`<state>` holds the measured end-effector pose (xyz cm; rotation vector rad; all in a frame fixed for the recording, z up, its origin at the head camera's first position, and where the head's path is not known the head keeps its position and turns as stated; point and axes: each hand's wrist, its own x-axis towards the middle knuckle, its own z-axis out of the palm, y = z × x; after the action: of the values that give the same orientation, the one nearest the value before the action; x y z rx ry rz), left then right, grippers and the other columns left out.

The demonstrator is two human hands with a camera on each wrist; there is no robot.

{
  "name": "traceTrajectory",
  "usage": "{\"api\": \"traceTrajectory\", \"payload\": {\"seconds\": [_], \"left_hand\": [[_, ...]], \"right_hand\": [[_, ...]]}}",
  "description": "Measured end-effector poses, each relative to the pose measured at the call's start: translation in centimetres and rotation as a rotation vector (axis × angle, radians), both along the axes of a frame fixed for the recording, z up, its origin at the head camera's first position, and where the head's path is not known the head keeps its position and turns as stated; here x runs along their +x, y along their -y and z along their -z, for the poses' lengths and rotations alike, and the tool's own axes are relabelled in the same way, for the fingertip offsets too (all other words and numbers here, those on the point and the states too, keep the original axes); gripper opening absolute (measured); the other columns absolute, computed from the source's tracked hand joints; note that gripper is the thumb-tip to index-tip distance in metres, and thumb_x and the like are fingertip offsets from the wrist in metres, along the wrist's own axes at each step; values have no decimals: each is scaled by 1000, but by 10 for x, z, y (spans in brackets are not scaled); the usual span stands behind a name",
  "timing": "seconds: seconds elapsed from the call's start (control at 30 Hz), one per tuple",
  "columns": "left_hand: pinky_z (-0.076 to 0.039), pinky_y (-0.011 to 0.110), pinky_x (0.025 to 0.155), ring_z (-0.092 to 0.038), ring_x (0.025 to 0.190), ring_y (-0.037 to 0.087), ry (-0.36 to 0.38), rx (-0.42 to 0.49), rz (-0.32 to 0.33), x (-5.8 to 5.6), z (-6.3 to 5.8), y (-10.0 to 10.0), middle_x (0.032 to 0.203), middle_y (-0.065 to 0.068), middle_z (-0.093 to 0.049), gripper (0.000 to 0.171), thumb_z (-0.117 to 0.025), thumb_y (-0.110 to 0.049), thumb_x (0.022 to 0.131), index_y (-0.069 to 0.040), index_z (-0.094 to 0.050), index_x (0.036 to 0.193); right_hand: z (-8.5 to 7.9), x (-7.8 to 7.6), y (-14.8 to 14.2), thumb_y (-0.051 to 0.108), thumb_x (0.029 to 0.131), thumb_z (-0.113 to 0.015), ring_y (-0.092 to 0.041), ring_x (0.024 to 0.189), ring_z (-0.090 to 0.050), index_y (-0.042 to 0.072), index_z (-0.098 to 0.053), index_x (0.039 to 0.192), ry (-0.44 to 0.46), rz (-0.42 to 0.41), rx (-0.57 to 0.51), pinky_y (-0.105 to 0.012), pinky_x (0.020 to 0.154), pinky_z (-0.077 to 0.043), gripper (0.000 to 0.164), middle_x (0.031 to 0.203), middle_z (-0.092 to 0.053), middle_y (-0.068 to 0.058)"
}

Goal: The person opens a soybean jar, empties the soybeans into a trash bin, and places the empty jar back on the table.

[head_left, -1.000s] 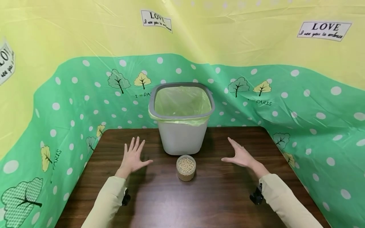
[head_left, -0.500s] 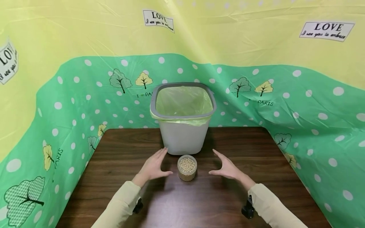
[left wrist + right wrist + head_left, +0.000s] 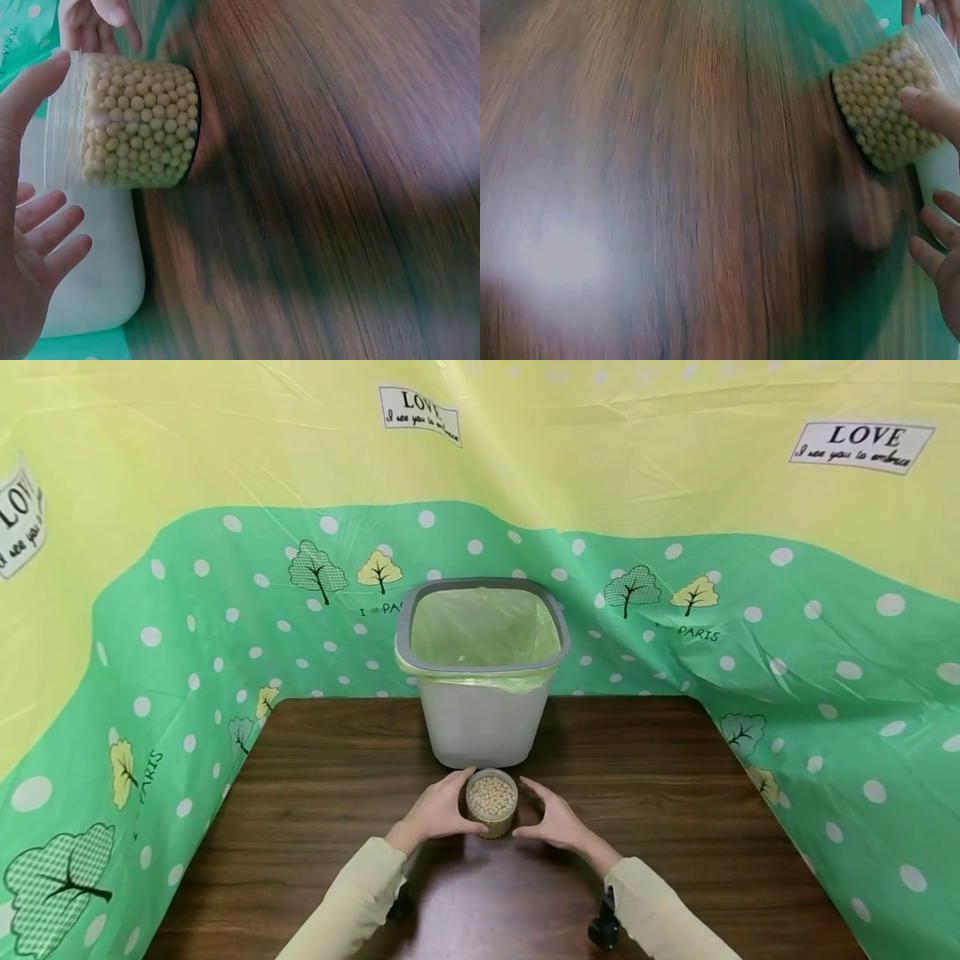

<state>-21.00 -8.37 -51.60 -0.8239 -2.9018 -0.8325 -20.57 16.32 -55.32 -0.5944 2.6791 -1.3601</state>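
A clear round jar (image 3: 492,802) filled with pale yellow beans, seemingly soybeans, stands upright on the table. On its left is my left hand (image 3: 441,807), thumb and fingers spread in a wide curve around that side. In the left wrist view the thumb (image 3: 37,86) lies at the rim of the jar (image 3: 139,124), while the other fingers are extended beside it. My right hand (image 3: 557,824) flanks the jar's right side, its fingers parted with a gap to the jar. The right wrist view has its thumb (image 3: 934,112) in front of the jar (image 3: 889,97); contact cannot be told.
Just behind the jar stands a grey-white bin (image 3: 483,718) with a grey rim and a light green liner bag. Dark wooden table (image 3: 315,760) surrounds both. A green and yellow printed cloth (image 3: 225,577) hangs around the back and sides.
Both hands have moved inward from the table's sides toward the jar, the left going right and the right going left. The jar and the bin have stayed in place.
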Motion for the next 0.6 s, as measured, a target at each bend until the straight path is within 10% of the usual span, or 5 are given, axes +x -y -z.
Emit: {"api": "traceTrajectory", "payload": {"seconds": [0.6], "left_hand": [[-45, 40, 87, -54, 104, 27, 144, 160, -34, -12, 6, -14, 115, 12, -56, 83, -85, -34, 55, 0, -49, 122]], "right_hand": [[10, -3, 34, -1, 59, -82, -27, 116, -43, -1, -41, 131, 138, -68, -292, -35, 97, -34, 84, 126, -49, -16]]}}
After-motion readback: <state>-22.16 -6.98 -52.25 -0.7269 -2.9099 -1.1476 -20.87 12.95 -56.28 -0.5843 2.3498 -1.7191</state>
